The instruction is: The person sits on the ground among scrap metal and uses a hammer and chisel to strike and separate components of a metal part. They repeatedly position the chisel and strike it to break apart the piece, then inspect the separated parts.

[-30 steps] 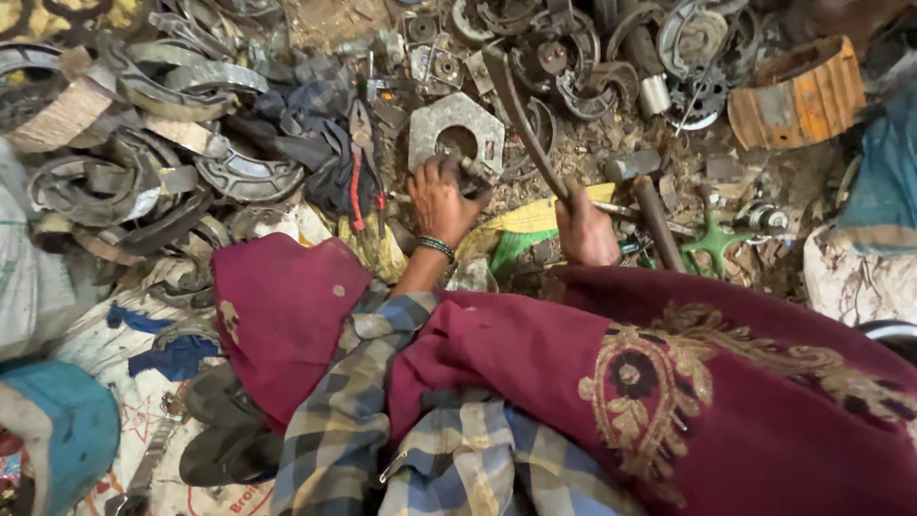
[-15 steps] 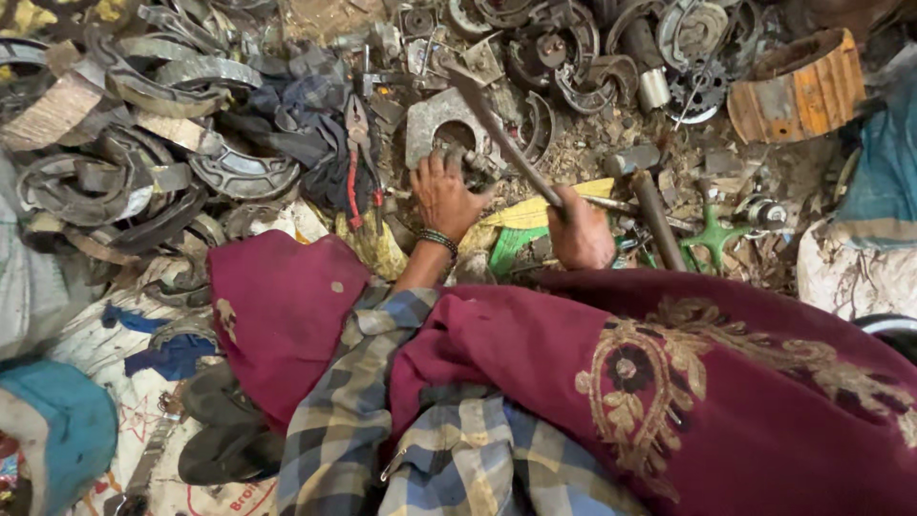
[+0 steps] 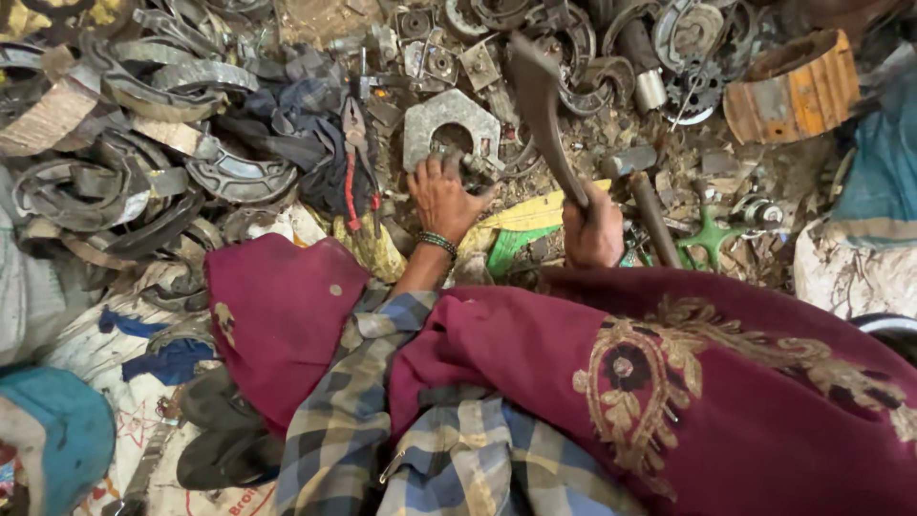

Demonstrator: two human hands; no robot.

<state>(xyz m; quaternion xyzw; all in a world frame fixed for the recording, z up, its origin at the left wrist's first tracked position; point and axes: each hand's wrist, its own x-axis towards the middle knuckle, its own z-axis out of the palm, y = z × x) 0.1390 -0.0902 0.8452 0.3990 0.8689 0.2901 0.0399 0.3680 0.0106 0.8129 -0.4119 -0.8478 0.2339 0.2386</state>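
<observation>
Grey metal plate (image 3: 449, 124) is lying under the left hand's (image 3: 441, 196) spread fingers, while at three o'clock the right hand (image 3: 592, 229) is gripping a raised hammer (image 3: 543, 105).

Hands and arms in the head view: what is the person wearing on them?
Both hands are bare, left hand and right hand. A green beaded bracelet circles the left wrist. The left arm has a blue-and-tan plaid sleeve; a maroon shawl with gold embroidery covers the right.

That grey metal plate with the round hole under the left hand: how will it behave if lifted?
The grey metal plate looks thick and rigid, so probably heavy and unbending. Lying flat, it shouldn't roll. Surrounding scrap may snag it; its dusty surface may be slippery.
</observation>
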